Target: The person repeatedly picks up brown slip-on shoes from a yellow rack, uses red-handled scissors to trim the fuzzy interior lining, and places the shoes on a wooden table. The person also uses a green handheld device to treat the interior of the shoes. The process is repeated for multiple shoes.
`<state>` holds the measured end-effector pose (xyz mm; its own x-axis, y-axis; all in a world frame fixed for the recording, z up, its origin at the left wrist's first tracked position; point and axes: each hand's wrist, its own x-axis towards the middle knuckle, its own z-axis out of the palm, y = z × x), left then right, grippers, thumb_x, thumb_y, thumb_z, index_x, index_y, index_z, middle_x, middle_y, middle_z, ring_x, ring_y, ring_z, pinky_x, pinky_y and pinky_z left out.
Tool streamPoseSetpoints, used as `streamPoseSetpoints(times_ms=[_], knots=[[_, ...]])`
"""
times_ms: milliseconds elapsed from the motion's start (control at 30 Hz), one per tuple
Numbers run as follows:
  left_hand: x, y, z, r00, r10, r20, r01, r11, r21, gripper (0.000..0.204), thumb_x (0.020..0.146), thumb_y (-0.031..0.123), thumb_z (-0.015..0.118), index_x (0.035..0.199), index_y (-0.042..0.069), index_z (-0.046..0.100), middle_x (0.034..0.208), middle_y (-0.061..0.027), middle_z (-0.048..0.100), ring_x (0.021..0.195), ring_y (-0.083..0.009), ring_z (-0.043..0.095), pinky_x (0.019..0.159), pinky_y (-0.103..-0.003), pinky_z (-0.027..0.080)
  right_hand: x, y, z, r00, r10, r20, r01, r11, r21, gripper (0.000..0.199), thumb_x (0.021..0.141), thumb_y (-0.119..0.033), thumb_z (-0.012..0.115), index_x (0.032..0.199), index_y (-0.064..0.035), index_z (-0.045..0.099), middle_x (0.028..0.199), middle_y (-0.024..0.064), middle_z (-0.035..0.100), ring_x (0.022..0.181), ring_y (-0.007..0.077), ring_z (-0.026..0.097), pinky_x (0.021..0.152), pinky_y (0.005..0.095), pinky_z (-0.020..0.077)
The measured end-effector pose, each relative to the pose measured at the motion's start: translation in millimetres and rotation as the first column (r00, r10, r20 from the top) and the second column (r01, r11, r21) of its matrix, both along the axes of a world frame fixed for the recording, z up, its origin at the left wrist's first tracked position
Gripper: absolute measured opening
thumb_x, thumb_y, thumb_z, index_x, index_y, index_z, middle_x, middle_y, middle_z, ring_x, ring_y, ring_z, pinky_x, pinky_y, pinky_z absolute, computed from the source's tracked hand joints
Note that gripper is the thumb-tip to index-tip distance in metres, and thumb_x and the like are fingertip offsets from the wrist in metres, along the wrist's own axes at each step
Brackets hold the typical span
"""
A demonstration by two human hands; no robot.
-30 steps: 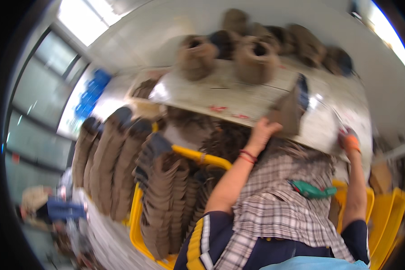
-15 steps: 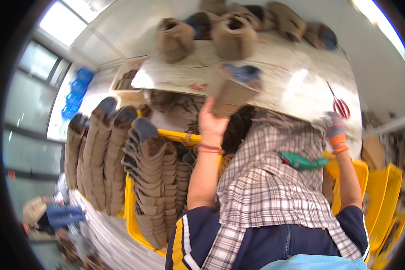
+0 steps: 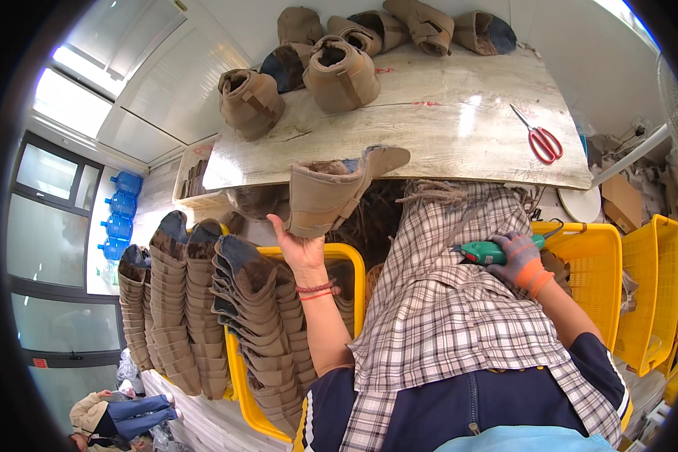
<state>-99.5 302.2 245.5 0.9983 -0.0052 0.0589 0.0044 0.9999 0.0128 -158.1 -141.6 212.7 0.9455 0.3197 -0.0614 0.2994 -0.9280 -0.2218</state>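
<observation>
My left hand (image 3: 301, 247), bare with red cords round the wrist, holds a brown boot upper (image 3: 328, 197) from below. Fuzzy lining shows in its opening, and its long flap points right, near the table's front edge. The thumb stands out to the left; the other fingers are partly hidden by the upper. On my lap my right hand (image 3: 518, 260), in a grey and orange glove, is closed round a green hand-held power tool (image 3: 481, 252). The tool's tip points left, over a checked apron (image 3: 444, 301). A dark cord leaves its rear end.
Several brown uppers (image 3: 343, 75) stand or lie along the back of the pale table (image 3: 437, 135). Red-handled scissors (image 3: 544, 143) lie at its right. Nested stacks of uppers (image 3: 260, 324) fill a yellow crate (image 3: 360, 282) at left; more yellow crates (image 3: 580, 260) stand at right.
My right hand has come down from the table's right side, near the scissors, and taken hold of the green power tool. The boot upper in my left hand has moved left and is turned differently.
</observation>
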Motion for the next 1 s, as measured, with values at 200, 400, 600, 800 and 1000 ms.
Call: streamPoseSetpoints(times_ms=[200,400,600,800,1000], knots=[[-2,6,-9,0.981,-0.165,-0.105,0.162,0.986,-0.035,0.045,0.096,0.028,0.05,0.128,-0.004,0.049,0.134,-0.0217,0.051,0.125,-0.0365,0.047,0.105,-0.057,0.036,-7,-26,-7,0.996,0.031,0.081,-0.026,0.998,-0.059,0.061,0.06,-0.045,0.08,0.107,-0.0092,0.063,0.097,0.0118,0.062,0.09,0.0296,0.057,0.081,0.0408,0.0453],[-4,-3,-27,0.957,-0.283,-0.061,0.272,0.951,-0.147,0.04,0.094,0.016,0.038,0.126,-0.003,0.051,0.132,-0.0229,0.052,0.124,-0.0406,0.047,0.104,-0.056,0.037,-6,-39,1,0.99,-0.129,-0.052,0.134,0.988,0.084,0.053,0.064,-0.044,0.081,0.096,-0.0054,0.065,0.084,0.015,0.066,0.082,0.0314,0.064,0.073,0.0408,0.0508],[-10,-19,11,0.888,-0.29,-0.357,0.276,0.957,-0.092,0.048,0.093,0.012,0.037,0.138,-0.004,0.038,0.142,-0.0292,0.037,0.131,-0.0421,0.037,0.109,-0.058,0.03,16,-23,90,0.94,-0.066,0.334,-0.039,0.955,0.295,0.05,0.063,-0.043,0.084,0.089,-0.004,0.066,0.071,0.0146,0.064,0.064,0.0318,0.064,0.06,0.0373,0.0514],[-22,-31,9,0.881,-0.364,-0.303,0.357,0.931,-0.08,0.051,0.098,0.018,0.034,0.145,0.0,0.027,0.148,-0.0315,0.024,0.134,-0.0451,0.031,0.109,-0.061,0.027,33,-7,119,0.834,0.152,0.53,-0.265,0.953,0.143,0.057,0.059,-0.048,0.083,0.092,-0.0053,0.064,0.076,0.0106,0.063,0.07,0.0297,0.062,0.063,0.0376,0.0502],[-28,-32,7,0.841,-0.491,-0.228,0.458,0.87,-0.183,0.052,0.1,0.024,0.031,0.147,0.002,0.024,0.149,-0.0314,0.02,0.135,-0.0466,0.029,0.108,-0.063,0.025,37,-3,116,0.859,0.226,0.459,-0.329,0.931,0.159,0.051,0.057,-0.047,0.083,0.086,-0.0077,0.067,0.065,0.0083,0.059,0.063,0.0279,0.06,0.061,0.0375,0.0483]])
